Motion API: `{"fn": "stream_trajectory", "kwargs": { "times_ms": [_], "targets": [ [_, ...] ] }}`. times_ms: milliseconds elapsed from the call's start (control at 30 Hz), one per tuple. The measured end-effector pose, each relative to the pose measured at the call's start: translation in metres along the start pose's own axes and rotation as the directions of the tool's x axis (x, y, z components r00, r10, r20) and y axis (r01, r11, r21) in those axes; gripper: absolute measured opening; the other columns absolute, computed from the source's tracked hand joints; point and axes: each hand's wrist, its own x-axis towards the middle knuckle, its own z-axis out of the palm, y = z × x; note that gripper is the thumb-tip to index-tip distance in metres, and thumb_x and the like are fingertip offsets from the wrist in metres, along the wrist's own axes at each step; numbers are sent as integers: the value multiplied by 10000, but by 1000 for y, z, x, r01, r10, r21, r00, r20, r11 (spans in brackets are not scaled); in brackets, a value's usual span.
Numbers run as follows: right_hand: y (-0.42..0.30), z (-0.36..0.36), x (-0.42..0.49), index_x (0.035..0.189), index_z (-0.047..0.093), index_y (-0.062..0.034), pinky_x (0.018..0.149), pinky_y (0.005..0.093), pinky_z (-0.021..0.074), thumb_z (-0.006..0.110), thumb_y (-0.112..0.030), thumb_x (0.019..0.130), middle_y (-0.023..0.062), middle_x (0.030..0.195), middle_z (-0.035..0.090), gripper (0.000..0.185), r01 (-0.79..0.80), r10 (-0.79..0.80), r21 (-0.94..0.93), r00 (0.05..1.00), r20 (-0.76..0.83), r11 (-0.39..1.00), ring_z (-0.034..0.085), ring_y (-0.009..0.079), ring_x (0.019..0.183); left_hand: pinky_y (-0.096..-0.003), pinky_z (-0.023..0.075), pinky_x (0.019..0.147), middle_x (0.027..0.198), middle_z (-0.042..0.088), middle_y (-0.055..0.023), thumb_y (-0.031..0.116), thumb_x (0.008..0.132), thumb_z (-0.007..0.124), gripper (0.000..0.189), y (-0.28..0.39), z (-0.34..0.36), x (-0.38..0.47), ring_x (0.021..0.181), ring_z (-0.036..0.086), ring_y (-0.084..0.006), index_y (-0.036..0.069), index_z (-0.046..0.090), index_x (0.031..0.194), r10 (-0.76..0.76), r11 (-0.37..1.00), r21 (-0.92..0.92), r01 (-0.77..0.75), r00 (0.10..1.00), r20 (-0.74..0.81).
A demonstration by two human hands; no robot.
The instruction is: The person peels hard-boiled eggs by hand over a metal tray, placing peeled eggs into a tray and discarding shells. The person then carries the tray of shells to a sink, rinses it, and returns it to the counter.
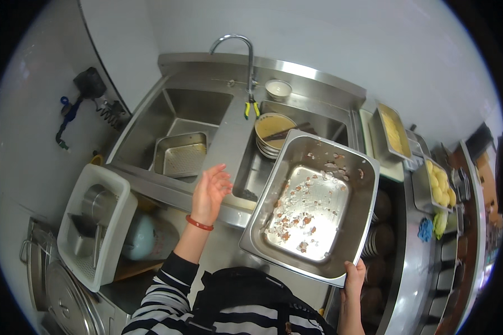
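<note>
My right hand (353, 279) grips the near right corner of a deep stainless steel gastronorm pan (362, 217), thumb over the rim. The pan is tilted towards me over the front edge of the right sink basin. Small brown and white fragments, apparently eggshell, cling to its floor and far wall. My left hand (211, 190) is raised apart from the pan, fingers spread and nothing in it, above the front of the sink divider. Behind the pan, in the right basin (251, 176), stands a stack of bowls (272, 125) with dark utensils lying across the top one; the pan partly hides them.
The left basin (199, 92) holds a perforated steel pan (182, 157). Yellow-handled pliers (251, 108) hang by the faucet (250, 63), near a white bowl (278, 88). A white plastic crate (123, 209) with metalware stands left. Peeled potatoes (440, 184) fill a pan at right.
</note>
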Motion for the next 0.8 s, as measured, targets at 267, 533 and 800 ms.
{"fn": "stream_trajectory", "kwargs": {
  "times_ms": [267,533,800],
  "targets": [
    [8,63,78,763,524,-1,555,208,383,462,22,690,28,688,539,99,-99,105,-48,982,155,994,485,84,595,-234,413,563,714,488,-34,178,849,415,121,-1,-45,3,611,481,-123,85,408,772,47,997,73,-33,978,-203],
    [13,180,108,757,552,-3,554,215,385,479,3,675,34,701,560,110,-139,147,-52,965,215,989,503,91,617,-205,404,553,748,499,-1,226,850,419,176,19,-115,69,628,483,-86,54,451,867,-199,889,381,253,964,-177],
    [33,271,140,742,559,-22,543,204,356,482,-26,706,-3,671,531,85,-117,161,-150,934,320,982,457,65,588,-247,412,733,929,544,-56,12,723,473,281,66,-158,160,831,517,-118,-24,479,1001,-271,834,502,229,962,12]
  ]
}}
